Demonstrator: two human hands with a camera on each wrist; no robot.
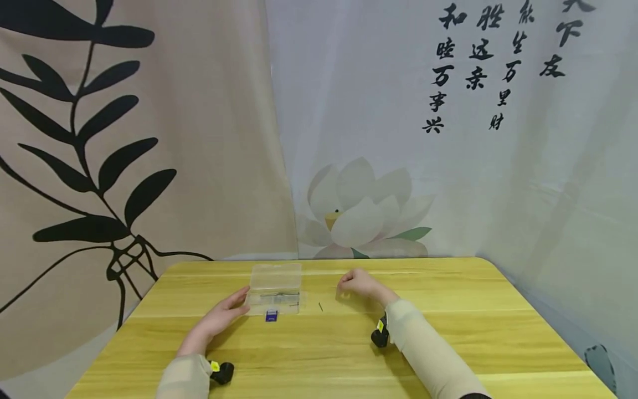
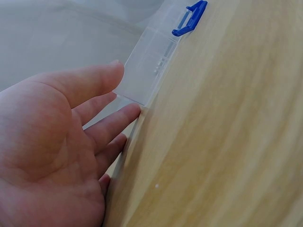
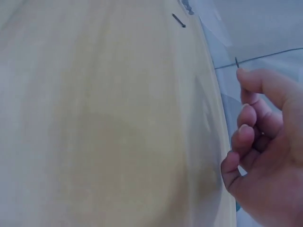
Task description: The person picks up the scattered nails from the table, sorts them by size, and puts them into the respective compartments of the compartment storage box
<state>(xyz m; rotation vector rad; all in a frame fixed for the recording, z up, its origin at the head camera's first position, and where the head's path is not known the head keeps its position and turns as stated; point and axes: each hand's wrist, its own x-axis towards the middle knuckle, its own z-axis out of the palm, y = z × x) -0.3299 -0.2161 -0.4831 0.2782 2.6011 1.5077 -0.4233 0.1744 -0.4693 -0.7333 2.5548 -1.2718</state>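
Note:
A clear plastic box (image 1: 273,303) with its lid raised and a blue latch (image 1: 271,316) sits on the table, several thin dark pieces inside. My left hand (image 1: 226,316) rests at the box's left side, fingers fairly straight. In the left wrist view, the thumb (image 2: 106,78) and fingertips lie right at the box's corner. To the right of the box, my right hand (image 1: 360,282) is above the table. Its thumb and index finger pinch a small dark screw (image 3: 237,62), whose end sticks up past the fingertips. Another small screw (image 1: 320,306) lies between the box and this hand.
The yellow wood-grain table (image 1: 299,360) has its far edge close behind the box, against a printed cloth backdrop (image 1: 364,111). Small black cameras (image 1: 380,332) are worn on both wrists.

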